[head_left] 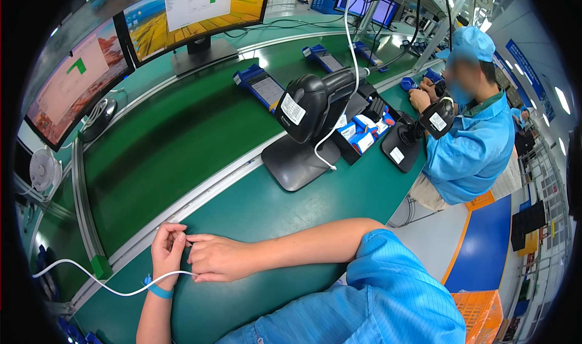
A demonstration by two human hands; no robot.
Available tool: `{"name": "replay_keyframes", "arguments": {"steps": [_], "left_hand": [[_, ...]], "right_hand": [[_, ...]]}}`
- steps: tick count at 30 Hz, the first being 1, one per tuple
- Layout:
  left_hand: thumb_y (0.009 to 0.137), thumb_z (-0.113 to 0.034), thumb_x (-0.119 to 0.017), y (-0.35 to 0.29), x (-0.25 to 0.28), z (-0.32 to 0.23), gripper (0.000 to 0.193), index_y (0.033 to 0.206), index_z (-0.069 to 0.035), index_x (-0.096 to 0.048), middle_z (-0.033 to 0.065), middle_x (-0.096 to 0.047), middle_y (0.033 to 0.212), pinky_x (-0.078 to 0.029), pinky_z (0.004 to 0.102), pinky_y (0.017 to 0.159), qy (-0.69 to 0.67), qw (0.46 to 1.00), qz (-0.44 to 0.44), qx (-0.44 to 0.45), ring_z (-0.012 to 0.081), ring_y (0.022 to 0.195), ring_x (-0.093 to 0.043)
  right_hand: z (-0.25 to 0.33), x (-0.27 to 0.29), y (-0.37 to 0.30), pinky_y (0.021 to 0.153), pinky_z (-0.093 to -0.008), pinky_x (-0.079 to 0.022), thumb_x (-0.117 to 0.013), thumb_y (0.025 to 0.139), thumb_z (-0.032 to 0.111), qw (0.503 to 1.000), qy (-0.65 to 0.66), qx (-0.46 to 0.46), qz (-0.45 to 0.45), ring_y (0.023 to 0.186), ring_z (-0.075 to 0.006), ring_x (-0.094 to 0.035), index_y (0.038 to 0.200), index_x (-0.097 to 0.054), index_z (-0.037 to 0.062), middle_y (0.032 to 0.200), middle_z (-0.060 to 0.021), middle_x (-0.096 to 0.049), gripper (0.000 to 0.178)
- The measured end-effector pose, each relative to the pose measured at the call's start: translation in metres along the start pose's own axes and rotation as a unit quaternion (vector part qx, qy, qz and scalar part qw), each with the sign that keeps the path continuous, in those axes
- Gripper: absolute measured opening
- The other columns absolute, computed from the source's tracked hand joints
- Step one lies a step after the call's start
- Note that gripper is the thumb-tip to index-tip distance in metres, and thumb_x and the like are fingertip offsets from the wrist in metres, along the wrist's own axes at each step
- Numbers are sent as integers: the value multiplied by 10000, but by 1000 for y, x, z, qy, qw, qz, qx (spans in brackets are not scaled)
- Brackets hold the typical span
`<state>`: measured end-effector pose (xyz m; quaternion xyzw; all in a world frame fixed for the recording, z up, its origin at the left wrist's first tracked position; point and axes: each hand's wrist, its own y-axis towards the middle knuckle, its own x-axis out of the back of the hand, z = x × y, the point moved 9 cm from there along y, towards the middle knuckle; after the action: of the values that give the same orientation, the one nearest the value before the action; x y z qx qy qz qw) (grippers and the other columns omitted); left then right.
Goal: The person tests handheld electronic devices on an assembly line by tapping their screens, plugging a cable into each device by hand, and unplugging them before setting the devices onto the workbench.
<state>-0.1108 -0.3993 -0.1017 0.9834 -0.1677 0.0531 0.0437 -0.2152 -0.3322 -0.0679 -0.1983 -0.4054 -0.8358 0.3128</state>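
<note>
Teal worktop (260,207) is filling most of this bench, with a monitor (200,7) glowing up back, a black scanner (306,107) standing near the middle, and a co-worker (470,141) in blue sitting off to the right. Down front, the white cable (121,293) is snaking in from the left, crossing over the left wrist just above a blue wristband (160,292) and disappearing at the lower fingers of the right hand (219,258). That hand is keeping a narrow, bent-finger shape, and honestly I can't tell if it's pinching the cable or just covering the end. Its fingertips are touching the left hand (167,247), which is curling its fingers loosely, thumb close in; whether anything small is hiding between them, I can't tell. Handling-wise, I'm guessing the cable is being light and bendy, a bit springy going by that loose curve, and smooth enough to be sliding through a lazy grip. I'd be pinching it right beside the right hand, not out on the slack, and I'd be avoiding sharp kinks, since thin leads are usually disliking those.
</note>
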Motion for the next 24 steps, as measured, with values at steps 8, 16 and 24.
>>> {"name": "replay_keyframes", "arguments": {"steps": [8,16,24], "left_hand": [[990,-60,-605,0,1,1,102,1075,-4,-608,8,-544,890,-460,227,718,0,1000,-5,0,86,782,-541],[985,-54,-605,0,1,1,108,1080,-3,-607,12,-550,896,-468,229,721,0,1000,-4,-5,88,784,-545],[985,-55,-601,0,0,1,108,1080,-3,-599,15,-543,910,-470,231,728,-2,1000,2,0,93,793,-544]], "right_hand": [[-1,-1,0,1162,-530,-356,-691,910,214,1000,3,-2,-3,971,-263,-624,847,-683,67,933,-88,-663,160],[0,0,0,1161,-531,-360,-686,917,219,1000,-2,-5,1,973,-267,-625,841,-681,58,932,-95,-664,178],[0,0,0,1166,-527,-359,-686,917,220,1000,0,-5,1,994,-272,-629,848,-687,50,943,-119,-675,183]]}}
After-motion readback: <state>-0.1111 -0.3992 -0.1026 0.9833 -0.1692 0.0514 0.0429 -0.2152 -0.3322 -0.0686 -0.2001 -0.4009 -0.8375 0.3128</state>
